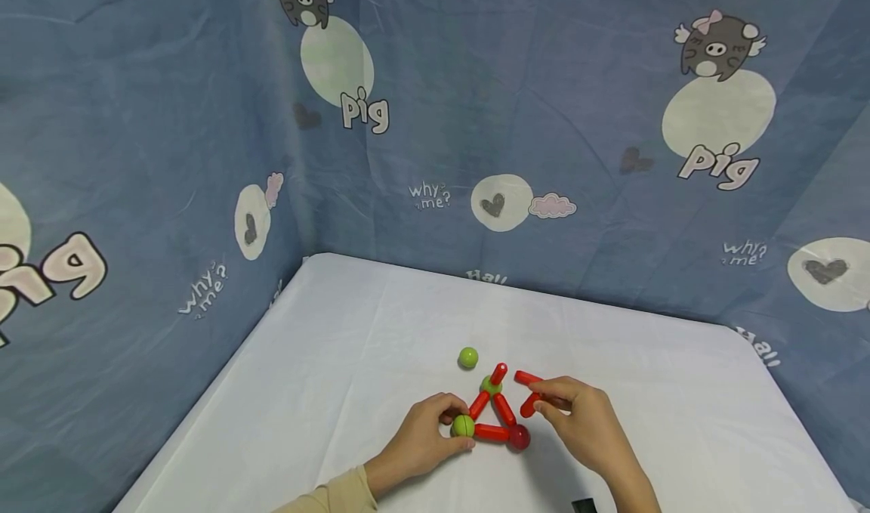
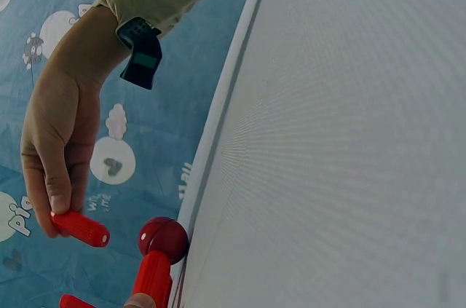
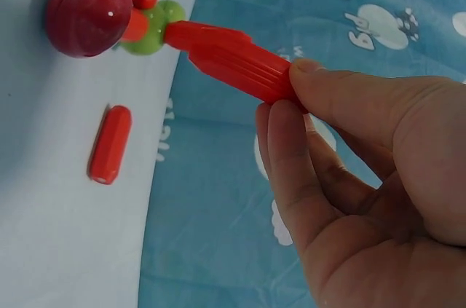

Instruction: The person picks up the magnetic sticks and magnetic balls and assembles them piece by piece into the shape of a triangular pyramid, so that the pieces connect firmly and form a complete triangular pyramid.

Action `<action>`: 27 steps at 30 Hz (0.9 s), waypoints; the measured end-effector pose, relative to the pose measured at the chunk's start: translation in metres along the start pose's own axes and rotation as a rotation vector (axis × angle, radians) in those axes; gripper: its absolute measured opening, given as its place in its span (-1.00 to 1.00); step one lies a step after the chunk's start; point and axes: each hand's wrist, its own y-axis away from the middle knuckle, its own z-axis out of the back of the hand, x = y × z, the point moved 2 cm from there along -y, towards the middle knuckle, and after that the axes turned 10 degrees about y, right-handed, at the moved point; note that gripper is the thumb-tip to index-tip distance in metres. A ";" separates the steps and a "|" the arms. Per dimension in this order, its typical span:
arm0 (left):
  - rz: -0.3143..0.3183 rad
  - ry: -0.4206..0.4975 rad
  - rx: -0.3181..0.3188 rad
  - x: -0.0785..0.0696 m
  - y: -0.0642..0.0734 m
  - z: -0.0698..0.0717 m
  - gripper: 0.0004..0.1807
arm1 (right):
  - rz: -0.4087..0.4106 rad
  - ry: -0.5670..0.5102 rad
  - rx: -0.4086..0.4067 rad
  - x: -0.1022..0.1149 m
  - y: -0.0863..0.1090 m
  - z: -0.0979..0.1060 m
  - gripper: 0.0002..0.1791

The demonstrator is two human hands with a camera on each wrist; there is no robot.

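My left hand point(image 1: 431, 431) grips a green ball point(image 1: 464, 426) between thumb and fingers at the left corner of a triangle of red rods. A red ball point(image 1: 519, 437) forms its right corner. At the far corner is a second green ball point(image 1: 487, 385), from which another red rod point(image 1: 500, 373) sticks up. My right hand point(image 1: 578, 421) is right of the triangle, pinching a ribbed red rod point(image 3: 240, 68) by one end between thumb and fingertips. The rod's free end points toward the triangle; in the left wrist view this held rod point(image 2: 81, 228) shows apart from the red ball.
A loose red rod point(image 3: 111, 145) lies on the white table point(image 1: 381, 332), partly behind my right hand in the head view. Beyond the triangle rests a loose green ball point(image 1: 468, 357). Blue printed cloth point(image 1: 421, 150) hangs along the table's back and left edges.
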 end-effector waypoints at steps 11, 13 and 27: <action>-0.002 0.000 -0.002 0.000 0.000 0.000 -0.62 | -0.021 0.032 0.034 0.001 0.000 -0.004 -0.76; -0.003 0.002 -0.002 0.000 0.001 0.000 -0.62 | -0.016 0.040 0.042 0.001 0.000 -0.005 -0.76; -0.006 0.008 -0.001 0.000 0.001 0.000 -0.62 | 0.012 0.060 0.093 0.001 0.000 -0.013 -0.76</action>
